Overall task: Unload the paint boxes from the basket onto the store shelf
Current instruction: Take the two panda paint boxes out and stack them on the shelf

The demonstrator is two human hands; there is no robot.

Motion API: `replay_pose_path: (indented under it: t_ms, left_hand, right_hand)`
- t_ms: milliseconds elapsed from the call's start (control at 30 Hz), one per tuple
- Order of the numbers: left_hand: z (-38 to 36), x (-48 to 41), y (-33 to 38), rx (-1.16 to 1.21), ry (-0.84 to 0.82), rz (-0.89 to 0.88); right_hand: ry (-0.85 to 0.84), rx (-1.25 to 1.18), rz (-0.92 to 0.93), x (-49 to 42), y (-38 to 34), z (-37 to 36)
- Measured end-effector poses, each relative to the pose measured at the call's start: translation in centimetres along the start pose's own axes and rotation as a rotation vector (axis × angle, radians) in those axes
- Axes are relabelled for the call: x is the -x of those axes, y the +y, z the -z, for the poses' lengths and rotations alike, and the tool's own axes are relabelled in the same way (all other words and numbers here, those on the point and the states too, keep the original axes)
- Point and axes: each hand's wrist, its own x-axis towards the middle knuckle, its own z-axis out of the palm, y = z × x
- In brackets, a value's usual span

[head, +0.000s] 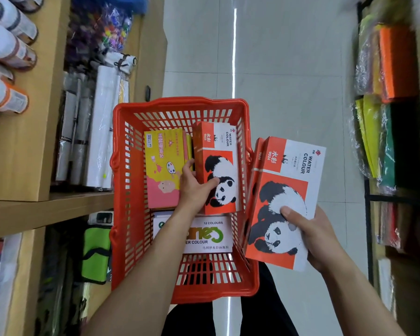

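The left forearm covers part of the white "12 COLOURS" box (204,235) lying flat in the red slotted plastic basket (180,110), so its logo reads only in pieces. The left hand (194,184) grasps a glossy panda water-colour box (217,166) inside the basket, fingers (188,166) wedged between it and the yellow-and-pink box (164,168). The right hand (308,236) grips two stacked panda boxes (284,197) just outside the basket's right rim (the lower one barely shows). Blurred wrapped paper rolls (102,122) crowd the wooden shelf (49,209) at left.
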Motion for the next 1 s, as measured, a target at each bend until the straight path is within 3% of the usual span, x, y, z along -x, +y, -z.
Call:
replay_pose_path:
  t_ms: [133,433,633,733,900,1000]
  left_hand:
    - [0.0,0.1,0.5,-0.040,-0.088,-0.034]
    - [7.5,10.4,3.8,0.071,0.055,-0.082]
    - [14.8,23.6,7.2,0.256,0.211,-0.158]
    - [16.3,33.8,8.4,0.398,0.457,-0.244]
    - [16.4,41.5,8.4,0.559,0.620,-0.318]
    - [16.2,49.2,8.6,0.619,0.808,-0.351]
  right_hand:
    - [0.007,0.024,0.015,0.1,-0.1,-0.3]
    - [-0.034,0.100,0.072,3.7,-4.2,-4.1]
    - [-0.316,0.209,0.137,8.0,-10.2,-9.1]
    - [-0.587,0.281,0.186,12.4,-14.8,-12.4]
    - [-0.752,0.381,0.204,15.2,-17.1,-14.7]
    - [-0.865,0.426,0.263,20.0,-19.1,-17.8]
